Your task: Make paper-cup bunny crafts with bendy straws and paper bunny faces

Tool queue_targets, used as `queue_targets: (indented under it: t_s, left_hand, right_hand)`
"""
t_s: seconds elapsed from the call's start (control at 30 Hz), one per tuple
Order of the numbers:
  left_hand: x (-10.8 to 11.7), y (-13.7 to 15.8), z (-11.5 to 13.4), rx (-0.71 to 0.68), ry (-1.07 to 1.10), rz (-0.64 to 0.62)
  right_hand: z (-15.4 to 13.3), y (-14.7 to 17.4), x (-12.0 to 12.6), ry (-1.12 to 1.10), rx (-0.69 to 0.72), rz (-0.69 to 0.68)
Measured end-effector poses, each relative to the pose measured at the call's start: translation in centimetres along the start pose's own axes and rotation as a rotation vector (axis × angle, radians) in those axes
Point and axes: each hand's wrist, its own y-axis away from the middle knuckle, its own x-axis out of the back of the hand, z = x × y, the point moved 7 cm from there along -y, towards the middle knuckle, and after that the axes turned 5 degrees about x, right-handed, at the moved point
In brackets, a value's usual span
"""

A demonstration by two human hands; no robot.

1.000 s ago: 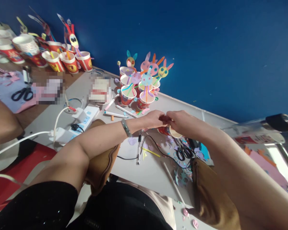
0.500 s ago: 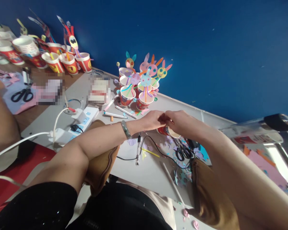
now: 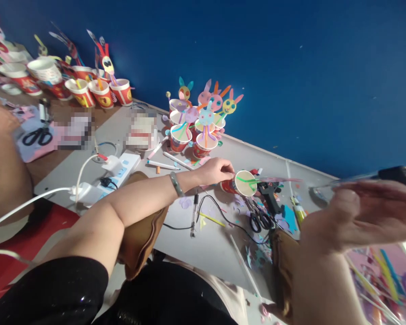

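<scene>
My left hand (image 3: 218, 171), a jade-like bangle on its wrist, grips a red paper cup (image 3: 228, 186) near its base. The cup lies tilted, its white mouth turned toward me, with green strips (image 3: 245, 181) inside. A thin pinkish piece (image 3: 284, 179) sticks out past the rim. Off to the right, my right hand (image 3: 368, 216) is raised above the table with fingers stretched out and nothing visible in it. Below the cup lie black-handled scissors (image 3: 260, 221) and a black glue gun (image 3: 272, 198).
Several cups with paper rabbit faces (image 3: 206, 144) stand by the blue wall. More decorated cups (image 3: 101, 95) line the back left. A power strip (image 3: 120, 169), pen (image 3: 195, 212), black cable, markers and paper scraps lie around. Another person's arm (image 3: 5, 158) is at left.
My right hand has left the cup and swung to the right, opening out. My left hand stays on the cup, whose mouth now shows fully.
</scene>
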Motion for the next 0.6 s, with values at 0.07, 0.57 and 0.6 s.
queue_targets:
  t_s: [0.07,0.57,0.6]
  left_hand:
    - [0.1,0.1,-0.1,0.032,0.019,-0.002]
    - [-1.0,0.0,-1.7,0.218,0.318,-0.057]
    - [-1.2,0.0,-1.9,0.233,0.333,-0.065]
  right_hand:
    - [1.1,1.8,1.0,-0.125,0.014,0.166]
    - [7.3,12.8,-6.1,-0.407,-0.443,-0.637]
    - [7.0,12.9,-6.2,-0.406,-0.451,-0.643]
